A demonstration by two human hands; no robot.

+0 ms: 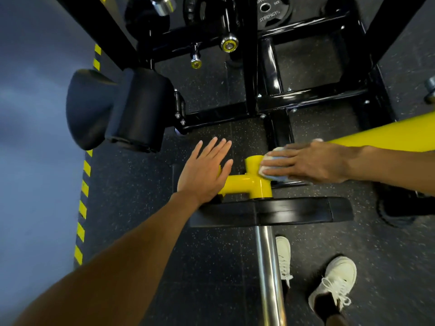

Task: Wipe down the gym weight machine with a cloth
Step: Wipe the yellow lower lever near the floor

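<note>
Speckled black rubber flooring (211, 267) covers the gym floor, edged on the left by a strip of yellow-and-black hazard tape (82, 208). At the far side stands the black steel frame (306, 97) of the weight machine, with a weight plate (273, 10) stored at the top and two black roller pads (117, 109) at the left. A yellow lever arm (388, 135) enters from the right and ends at centre in a yellow tubular junction (249, 184). Just near of the junction lies a black weight plate seen edge-on (282, 211), loaded on a chrome sleeve (269, 274) that runs toward the viewer.

The right hand (308, 164) lies with fingers extended, pressing a light blue-and-white cloth (270, 165) against the right side of the junction; the cloth is bunched under the fingers and palm. The left hand (203, 175) is flat, fingers straight and slightly spread, its palm resting on the left stub of the yellow junction, holding nothing. Two white lace-up sneakers (334, 283) stand on the floor at the near right, beside the chrome sleeve.
</note>
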